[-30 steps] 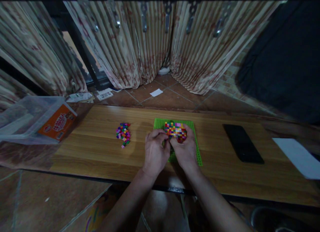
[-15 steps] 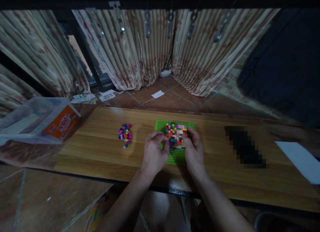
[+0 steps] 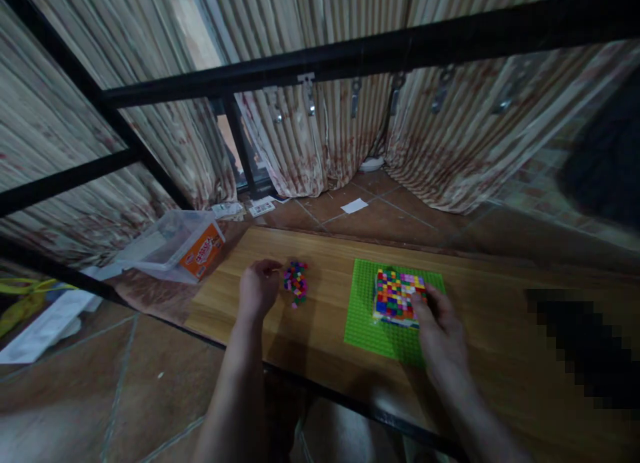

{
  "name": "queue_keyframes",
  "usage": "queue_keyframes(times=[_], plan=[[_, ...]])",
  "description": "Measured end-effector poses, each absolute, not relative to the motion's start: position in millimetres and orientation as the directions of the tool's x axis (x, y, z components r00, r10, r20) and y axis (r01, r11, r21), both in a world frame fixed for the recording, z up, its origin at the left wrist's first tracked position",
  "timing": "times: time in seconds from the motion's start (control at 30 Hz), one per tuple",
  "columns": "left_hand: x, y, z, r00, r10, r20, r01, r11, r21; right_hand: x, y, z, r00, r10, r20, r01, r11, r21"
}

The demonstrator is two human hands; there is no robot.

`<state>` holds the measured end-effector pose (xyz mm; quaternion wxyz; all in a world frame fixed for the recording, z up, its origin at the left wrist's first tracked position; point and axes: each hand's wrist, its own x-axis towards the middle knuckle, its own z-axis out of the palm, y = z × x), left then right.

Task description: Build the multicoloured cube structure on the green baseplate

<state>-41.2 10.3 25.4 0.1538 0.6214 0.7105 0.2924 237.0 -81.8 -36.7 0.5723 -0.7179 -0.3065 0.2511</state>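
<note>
My right hand (image 3: 443,326) grips the right side of a multicoloured block of small toy bricks (image 3: 397,300), thumb on its top and fingers around its far right edge. The block rests on a green studded baseplate (image 3: 360,323), which lies on the wooden table. My left hand (image 3: 257,290) is just left of a loose pile of small coloured bricks (image 3: 296,283), apart from it. Its fingers are loosely curled, with a gap between thumb and forefinger and nothing visible between them.
A clear plastic box (image 3: 170,246) with an orange label stands beyond the table's (image 3: 320,343) left end. A dark pixelated shape (image 3: 585,343) lies on the right. Black metal bars (image 3: 350,56) cross in front of the curtains (image 3: 320,150). White paper (image 3: 355,206) lies on the floor.
My left hand has left the block and moved left to the loose pile. My right hand stays on the block. The view has turned to the left.
</note>
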Motion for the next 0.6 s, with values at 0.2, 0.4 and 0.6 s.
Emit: queue_keyframes(times=[0.2,0.4,0.6], plan=[[-38,23,13,-0.072,0.994,0.079,0.885,0.027,0.464,239,-81,-41,0.676,0.737,0.017,0.201,-0.162,-0.966],[-25,32,4,-0.017,0.993,0.116,0.913,-0.032,0.408,241,-81,-40,0.680,0.733,-0.016,0.208,-0.213,-0.955],[-17,28,1,0.065,0.984,0.164,0.926,-0.121,0.357,241,-81,-38,0.661,0.750,-0.013,0.211,-0.202,-0.956]])
